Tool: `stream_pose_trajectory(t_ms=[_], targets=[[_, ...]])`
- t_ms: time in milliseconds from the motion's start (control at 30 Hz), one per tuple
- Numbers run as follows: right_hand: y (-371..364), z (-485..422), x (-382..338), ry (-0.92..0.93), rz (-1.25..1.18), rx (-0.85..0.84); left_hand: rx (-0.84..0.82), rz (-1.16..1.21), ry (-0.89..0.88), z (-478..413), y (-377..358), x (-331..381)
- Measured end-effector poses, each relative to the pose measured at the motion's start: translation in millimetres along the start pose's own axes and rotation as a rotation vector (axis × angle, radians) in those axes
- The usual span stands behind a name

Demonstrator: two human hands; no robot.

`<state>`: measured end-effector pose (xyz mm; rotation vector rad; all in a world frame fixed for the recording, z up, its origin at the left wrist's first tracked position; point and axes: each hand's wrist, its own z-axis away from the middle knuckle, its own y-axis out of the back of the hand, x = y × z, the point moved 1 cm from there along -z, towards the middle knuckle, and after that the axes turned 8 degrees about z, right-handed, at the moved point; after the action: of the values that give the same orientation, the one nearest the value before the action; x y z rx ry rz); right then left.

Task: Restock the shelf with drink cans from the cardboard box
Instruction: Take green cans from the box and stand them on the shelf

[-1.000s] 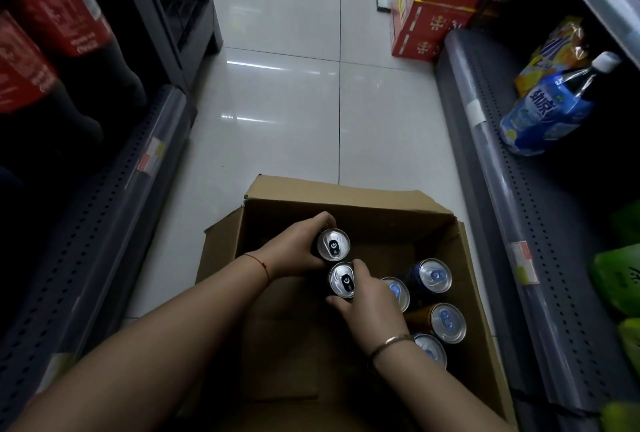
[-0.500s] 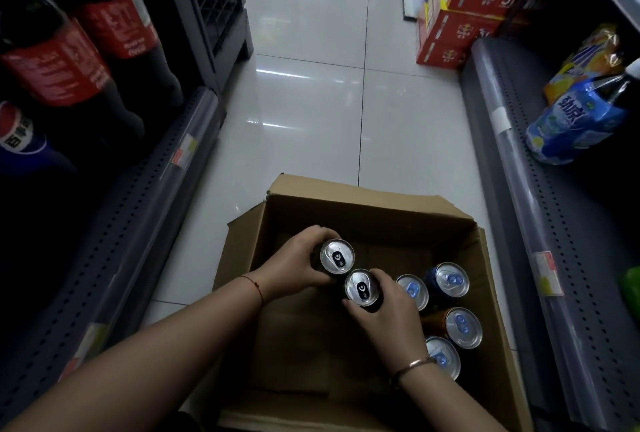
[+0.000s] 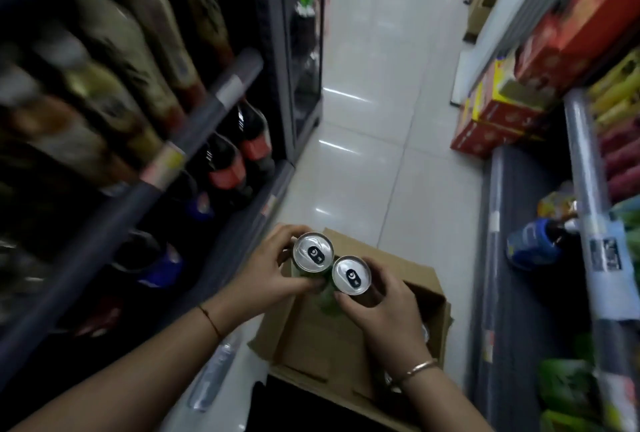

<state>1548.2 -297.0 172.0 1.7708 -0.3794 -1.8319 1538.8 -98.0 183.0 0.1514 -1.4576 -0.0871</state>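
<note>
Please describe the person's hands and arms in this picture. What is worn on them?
The left hand and the right hand wear no gloves, and no sleeve shows on either arm. A thin reddish cord circles the left wrist. A slim, gold-toned metal bangle circles the right wrist. I see no ring or watch.

Quick headcount: two hands, left hand (image 3: 266,275) and right hand (image 3: 384,313), and two cans, left can (image 3: 313,252) and right can (image 3: 351,275). One box (image 3: 311,338). Left shelf (image 3: 251,232) has two red-label bottles (image 3: 225,171) and two blue-label bottles (image 3: 162,261); the rest is too blurry to count. One clear bottle (image 3: 213,372) on the floor (image 3: 363,154), and one blue bottle (image 3: 530,244) on the right.
</note>
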Motion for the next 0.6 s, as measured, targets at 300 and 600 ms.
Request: stream_pose_trajectory(t_ms=[300, 600], targets=[[154.7, 18.6, -327.0, 0.281, -0.329, -0.160, 0.396, 0.108, -0.115, 106.8, 92.8, 339.5], [204.5, 45.6, -547.7, 0.577, -0.466, -0.381, 0.785, -0.010, -0.325, 202.1, 165.9, 541.9]])
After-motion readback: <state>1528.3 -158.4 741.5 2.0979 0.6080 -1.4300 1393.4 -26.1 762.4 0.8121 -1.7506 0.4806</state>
